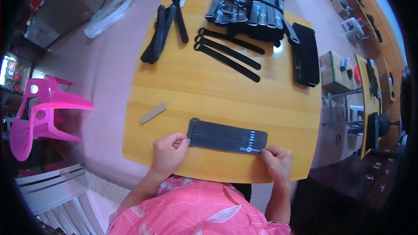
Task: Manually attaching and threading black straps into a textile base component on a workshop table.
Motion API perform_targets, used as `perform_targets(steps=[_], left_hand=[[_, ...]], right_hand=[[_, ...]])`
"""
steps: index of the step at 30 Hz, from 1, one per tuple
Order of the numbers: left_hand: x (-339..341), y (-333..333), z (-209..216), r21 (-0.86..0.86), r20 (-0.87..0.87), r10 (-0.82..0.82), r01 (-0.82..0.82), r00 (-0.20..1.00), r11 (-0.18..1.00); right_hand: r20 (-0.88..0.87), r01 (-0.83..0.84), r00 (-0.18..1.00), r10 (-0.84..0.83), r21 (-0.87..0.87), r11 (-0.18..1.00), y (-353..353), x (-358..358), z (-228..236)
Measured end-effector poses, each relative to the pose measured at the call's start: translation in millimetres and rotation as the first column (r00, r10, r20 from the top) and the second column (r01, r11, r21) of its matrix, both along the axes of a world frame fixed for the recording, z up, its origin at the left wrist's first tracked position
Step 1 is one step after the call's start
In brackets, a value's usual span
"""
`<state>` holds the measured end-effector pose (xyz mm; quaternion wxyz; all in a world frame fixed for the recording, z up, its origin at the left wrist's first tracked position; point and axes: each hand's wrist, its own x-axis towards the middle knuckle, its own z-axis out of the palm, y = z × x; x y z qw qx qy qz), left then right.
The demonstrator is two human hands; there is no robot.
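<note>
So there's one stack of flat dark straps [226, 135] near the front edge of the worktop [174, 95], right in front of the person. They overlap side by side like a slightly fanned deck, too tightly for me to count. Smooth look, small holes down the left end, a row of pale marks plus a whitish print near the right.

Left hand [169, 153] is pinching the lower left corner between thumb and fingers, and the right hand [278, 162] is pinching the lower right corner the same way.

Just up and left is one ribbed, tan cardboard strip [152, 113]. Further back, three loose black straps [230, 52] lie roughly parallel, each with a loop at the left end and a rounded tip at the other. Behind those sit two strapped-up bundles [264, 11], shiny grey-black, over a fuzzy black mass [254, 35].

Back left: one thick folded black band [160, 35] and one narrow strap [180, 21]. Far right, one long black slab-shaped pile [305, 56].

Off the worktop there's one glossy pink plastic chair [52, 106] and one crinkly see-through bag [108, 15] on the floor.
</note>
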<state>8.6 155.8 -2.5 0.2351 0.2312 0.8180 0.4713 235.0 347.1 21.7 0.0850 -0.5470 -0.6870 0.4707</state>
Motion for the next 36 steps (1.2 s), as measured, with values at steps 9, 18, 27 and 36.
perform_targets(steps=[9,18,27,36], left_hand=[[1.9,-1.4,-7.1,-0.004,-0.019,0.037,-0.037,0.999,0.999],[3.2,-1.7,-8.0,0.027,-0.037,0.053,-0.052,0.998,0.998],[2.8,-1.5,-5.3,0.04,-0.03,0.051,-0.05,0.998,0.998],[3.5,1.1,-6.2,-0.015,-0.098,0.034,-0.035,0.995,0.999]], right_hand=[[-0.043,-0.008,0.999,0.01,0.038,0.999,-1.3,-0.7,-4.9],[-0.032,-0.033,0.999,0.037,0.109,0.993,-4.2,-3.5,-4.6],[-0.041,-0.007,0.999,0.012,0.111,0.994,-8.9,-1.8,-13.4],[0.01,0.018,1.0,-0.019,0.138,0.99,-13.1,-6.4,-3.9]])
